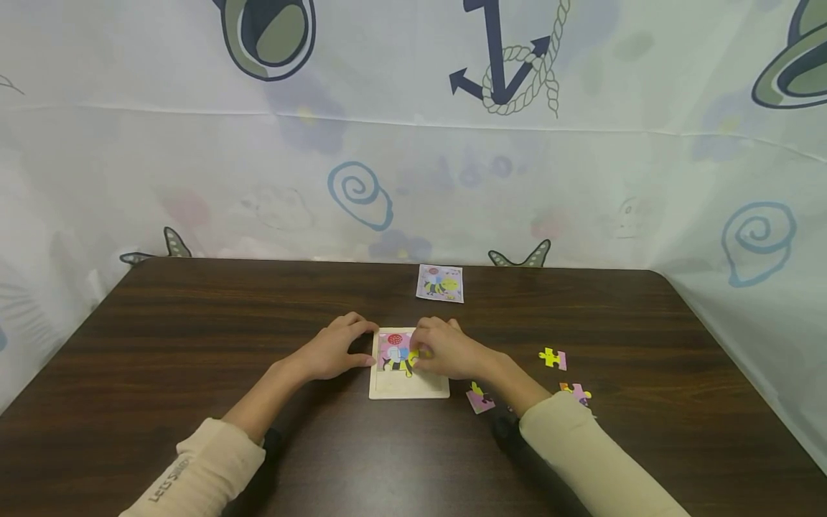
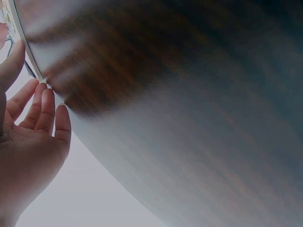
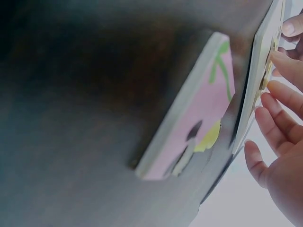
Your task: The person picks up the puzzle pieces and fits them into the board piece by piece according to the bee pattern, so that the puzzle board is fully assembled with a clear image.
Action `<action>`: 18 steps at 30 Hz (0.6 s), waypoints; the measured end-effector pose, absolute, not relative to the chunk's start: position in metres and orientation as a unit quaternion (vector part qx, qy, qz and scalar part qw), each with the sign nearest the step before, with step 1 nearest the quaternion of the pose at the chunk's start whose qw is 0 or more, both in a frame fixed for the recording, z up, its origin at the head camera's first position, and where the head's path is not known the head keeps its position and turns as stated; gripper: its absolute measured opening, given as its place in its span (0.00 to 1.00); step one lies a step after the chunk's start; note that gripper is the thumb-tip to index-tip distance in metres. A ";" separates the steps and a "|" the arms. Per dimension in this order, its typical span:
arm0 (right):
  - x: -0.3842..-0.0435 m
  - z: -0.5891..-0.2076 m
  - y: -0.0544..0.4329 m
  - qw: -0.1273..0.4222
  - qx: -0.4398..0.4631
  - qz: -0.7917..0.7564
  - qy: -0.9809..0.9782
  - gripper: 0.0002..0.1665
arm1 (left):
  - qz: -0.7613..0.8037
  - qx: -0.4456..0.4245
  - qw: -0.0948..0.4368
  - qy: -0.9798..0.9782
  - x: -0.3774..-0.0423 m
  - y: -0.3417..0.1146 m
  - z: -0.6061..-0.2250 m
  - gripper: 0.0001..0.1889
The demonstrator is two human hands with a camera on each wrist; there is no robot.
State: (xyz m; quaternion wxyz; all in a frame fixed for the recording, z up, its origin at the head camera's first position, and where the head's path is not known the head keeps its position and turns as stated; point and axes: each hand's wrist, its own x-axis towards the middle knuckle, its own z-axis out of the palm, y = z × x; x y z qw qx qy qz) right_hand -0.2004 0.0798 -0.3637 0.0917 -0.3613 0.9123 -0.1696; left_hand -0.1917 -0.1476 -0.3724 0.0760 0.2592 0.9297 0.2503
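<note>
A wooden puzzle tray (image 1: 408,392) lies in the middle of the table, its upper part filled with joined pieces of a bee picture (image 1: 394,352). My left hand (image 1: 332,350) rests at the tray's left side, thumb and fingertips against the rim, fingers fairly straight. Over the tray's right half, my right hand (image 1: 449,350) pinches a yellow puzzle piece (image 1: 414,355) at the bee's head, partly hidden by the fingers. Beside the tray's lower right corner lies a loose pink piece (image 1: 479,401), seen large in the right wrist view with a green mark on it.
A yellow and pink piece (image 1: 552,358) and a mostly pink piece (image 1: 579,394) lie farther right on the dark wooden table (image 1: 161,337). Behind the tray, near the far edge, sits a bee picture card (image 1: 441,285). A printed cloth (image 1: 420,165) hangs behind the table.
</note>
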 end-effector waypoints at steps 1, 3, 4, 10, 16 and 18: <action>-0.200 -0.364 0.080 0.093 -0.361 -0.171 0.912 0.11 | 0.250 0.258 0.076 0.930 -0.192 -0.148 -0.372 0.26; -0.200 -0.363 0.080 0.094 -0.360 -0.173 0.912 0.11 | 0.248 0.257 0.077 0.931 -0.192 -0.148 -0.372 0.26; -0.200 -0.363 0.080 0.095 -0.360 -0.173 0.912 0.11 | 0.248 0.258 0.077 0.931 -0.192 -0.148 -0.372 0.26; -0.199 -0.362 0.080 0.097 -0.358 -0.177 0.912 0.12 | 0.248 0.259 0.077 0.930 -0.192 -0.148 -0.372 0.25; -0.200 -0.361 0.081 0.101 -0.356 -0.187 0.910 0.13 | 0.246 0.259 0.076 0.931 -0.193 -0.149 -0.374 0.26; -0.200 -0.362 0.081 0.102 -0.356 -0.189 0.910 0.14 | 0.247 0.259 0.076 0.931 -0.193 -0.149 -0.373 0.26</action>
